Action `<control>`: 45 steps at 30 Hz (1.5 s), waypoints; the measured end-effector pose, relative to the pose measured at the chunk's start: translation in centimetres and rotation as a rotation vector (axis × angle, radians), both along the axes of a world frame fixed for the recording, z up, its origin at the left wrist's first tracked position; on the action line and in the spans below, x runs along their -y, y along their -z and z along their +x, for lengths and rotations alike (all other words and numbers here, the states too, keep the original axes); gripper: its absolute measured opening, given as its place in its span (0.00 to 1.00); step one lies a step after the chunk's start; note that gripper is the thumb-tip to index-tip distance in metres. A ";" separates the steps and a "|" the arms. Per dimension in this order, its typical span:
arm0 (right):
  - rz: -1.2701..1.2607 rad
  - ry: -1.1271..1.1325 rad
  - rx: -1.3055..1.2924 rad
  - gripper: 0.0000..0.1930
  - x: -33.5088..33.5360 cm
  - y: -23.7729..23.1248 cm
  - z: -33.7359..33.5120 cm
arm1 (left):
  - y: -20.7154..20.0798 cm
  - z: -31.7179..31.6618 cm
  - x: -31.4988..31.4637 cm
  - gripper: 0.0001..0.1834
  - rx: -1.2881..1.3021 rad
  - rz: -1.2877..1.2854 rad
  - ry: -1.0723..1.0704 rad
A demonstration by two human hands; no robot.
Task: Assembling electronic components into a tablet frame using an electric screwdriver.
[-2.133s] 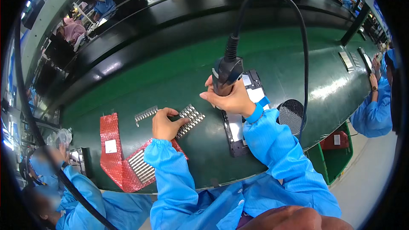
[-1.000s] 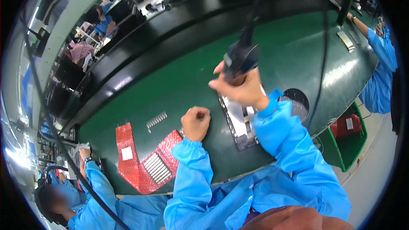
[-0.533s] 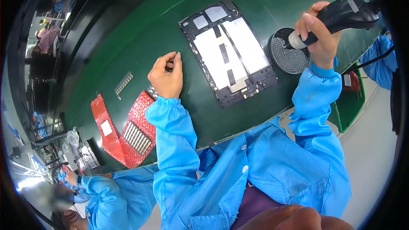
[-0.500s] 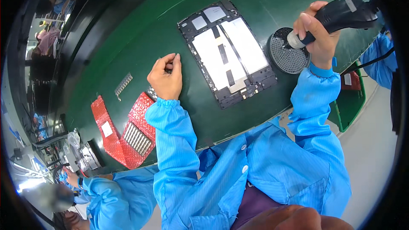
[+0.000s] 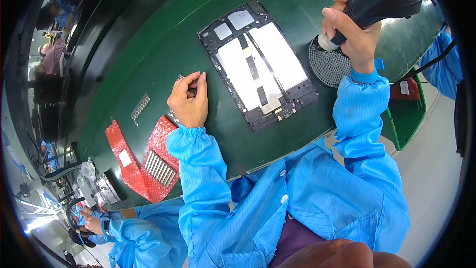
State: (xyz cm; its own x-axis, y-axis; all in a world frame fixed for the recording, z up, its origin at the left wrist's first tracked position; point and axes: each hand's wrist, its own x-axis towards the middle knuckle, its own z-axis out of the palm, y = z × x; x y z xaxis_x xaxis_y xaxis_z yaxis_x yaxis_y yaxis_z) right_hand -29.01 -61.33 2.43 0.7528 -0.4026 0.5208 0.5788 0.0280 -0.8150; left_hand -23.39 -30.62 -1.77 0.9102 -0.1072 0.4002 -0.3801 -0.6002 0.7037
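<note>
Near the front edge of the table [image 5: 163, 59], the tablet body [image 5: 259, 67] lies uncovered, white panels [image 5: 280, 52] already in; beside it the right hand [image 5: 361, 39] grips a black tool [image 5: 384, 2], tip over the round dish [image 5: 329, 67]; the left hand [image 5: 188, 106], fingers curled, may or may not pinch the metal-part sheet [image 5: 172, 117]

Green table [image 5: 228, 141], pale floor [image 5: 429, 154], perhaps a lamp [image 5: 42, 223]

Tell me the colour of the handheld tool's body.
The handheld tool's body is black; see the head view.
</note>
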 end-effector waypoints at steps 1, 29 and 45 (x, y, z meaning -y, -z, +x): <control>-0.008 0.003 0.002 0.14 0.0 0.1 0.1 | -0.1 0.0 0.0 0.05 0.001 0.003 -0.003; -0.110 -0.313 -0.022 0.14 -11.0 -5.7 5.1 | 0.5 -1.6 1.0 0.05 0.096 -0.032 0.176; -0.109 -0.380 -0.089 0.12 -14.9 -2.8 10.3 | 0.4 -0.2 0.9 0.07 -0.238 -0.550 -0.007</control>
State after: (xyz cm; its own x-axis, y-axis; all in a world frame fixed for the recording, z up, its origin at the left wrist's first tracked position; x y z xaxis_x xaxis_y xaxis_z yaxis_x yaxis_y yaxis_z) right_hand -18.76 -46.44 5.22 0.8815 -0.0332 0.4710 0.4709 0.1369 -0.8715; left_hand -23.64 -31.51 -2.20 0.9815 0.0646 0.1801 -0.1711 -0.1253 0.9773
